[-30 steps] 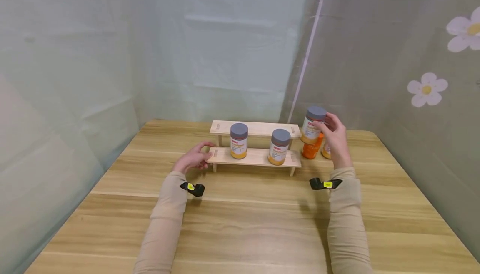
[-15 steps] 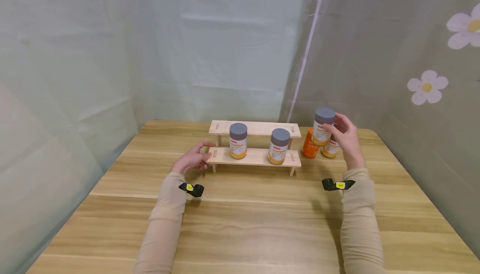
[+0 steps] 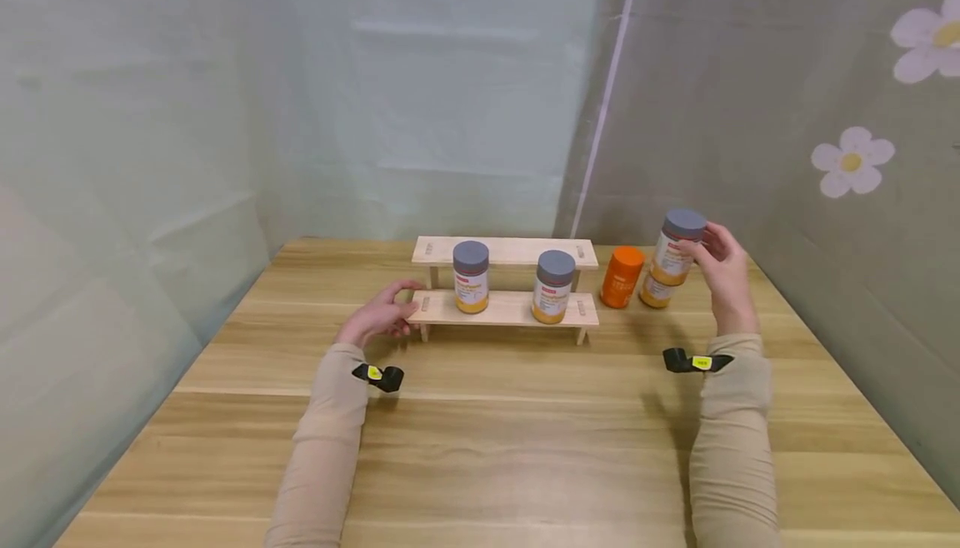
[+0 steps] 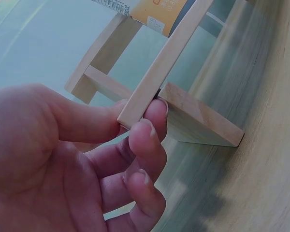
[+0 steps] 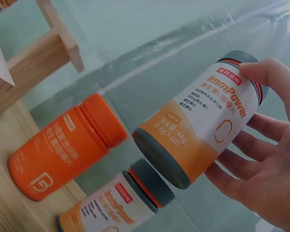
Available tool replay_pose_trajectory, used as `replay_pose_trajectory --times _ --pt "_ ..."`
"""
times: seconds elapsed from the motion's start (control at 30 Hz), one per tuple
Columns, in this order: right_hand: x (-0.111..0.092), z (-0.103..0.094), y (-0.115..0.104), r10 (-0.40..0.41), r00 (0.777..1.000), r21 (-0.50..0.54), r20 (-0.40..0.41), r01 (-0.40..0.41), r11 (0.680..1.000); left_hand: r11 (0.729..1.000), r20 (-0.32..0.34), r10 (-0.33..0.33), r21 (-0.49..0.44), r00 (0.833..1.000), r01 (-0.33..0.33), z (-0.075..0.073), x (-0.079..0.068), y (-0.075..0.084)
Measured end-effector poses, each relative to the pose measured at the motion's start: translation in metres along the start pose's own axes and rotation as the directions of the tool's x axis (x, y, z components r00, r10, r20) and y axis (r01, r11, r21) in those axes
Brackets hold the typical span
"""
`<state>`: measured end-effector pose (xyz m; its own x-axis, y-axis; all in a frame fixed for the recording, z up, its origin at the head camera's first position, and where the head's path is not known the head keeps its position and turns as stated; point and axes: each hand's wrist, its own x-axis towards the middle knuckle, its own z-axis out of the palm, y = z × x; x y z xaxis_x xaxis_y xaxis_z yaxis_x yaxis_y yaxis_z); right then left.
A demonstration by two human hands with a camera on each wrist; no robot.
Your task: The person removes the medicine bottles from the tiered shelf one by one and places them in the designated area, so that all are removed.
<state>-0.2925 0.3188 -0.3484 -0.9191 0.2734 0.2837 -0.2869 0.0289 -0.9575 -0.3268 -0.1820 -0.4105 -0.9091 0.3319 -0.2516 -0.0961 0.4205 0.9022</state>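
My left hand (image 3: 381,315) pinches the left end of the lower shelf board (image 4: 157,72) of a two-tier wooden rack, thumb above and fingers curled below. In my right hand (image 5: 268,145) is a grey-lidded supplement bottle (image 5: 203,116) with a white and orange label, held between thumb and fingers. It is raised and slightly tilted, above a matching bottle (image 5: 118,203) on the table. Left of that one stands an orange bottle (image 3: 622,277). Two more grey-lidded bottles sit on the lower tier, one left of centre (image 3: 471,277) and one near the right end (image 3: 553,287).
The rack's upper tier (image 3: 502,251) rises behind the lower one, close to the table's back edge. Pale curtains hang behind the wooden table (image 3: 480,431) and at both sides. White flowers (image 3: 852,162) decorate the right one.
My right hand has carried its bottle to the right, away from the rack's right end and past the orange bottle. My left hand keeps its grip on the lower board.
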Motion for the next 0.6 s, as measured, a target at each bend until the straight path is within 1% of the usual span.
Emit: replay_pose_trajectory --times 0.17,0.27,0.43,0.6 --pt "0.001 -0.009 0.003 0.016 0.997 0.049 -0.075 -0.013 0.999 1.0 -0.001 -0.002 -0.001 1.0 0.002 -0.001 -0.001 0.001" --pt "0.001 -0.016 0.007 0.057 0.991 0.078 -0.123 -0.048 0.996 1.0 0.001 -0.004 -0.004 1.0 0.004 -0.001 0.0 0.0" --pt "0.0 -0.029 0.013 0.135 0.97 0.118 -0.202 -0.113 0.987 1.0 0.007 -0.003 -0.011 1.0 0.003 -0.001 0.002 -0.001" --pt "-0.002 -0.038 0.019 0.171 0.955 0.153 -0.241 -0.137 0.979 1.0 0.008 -0.007 -0.016 1.0 0.007 -0.001 0.002 -0.001"
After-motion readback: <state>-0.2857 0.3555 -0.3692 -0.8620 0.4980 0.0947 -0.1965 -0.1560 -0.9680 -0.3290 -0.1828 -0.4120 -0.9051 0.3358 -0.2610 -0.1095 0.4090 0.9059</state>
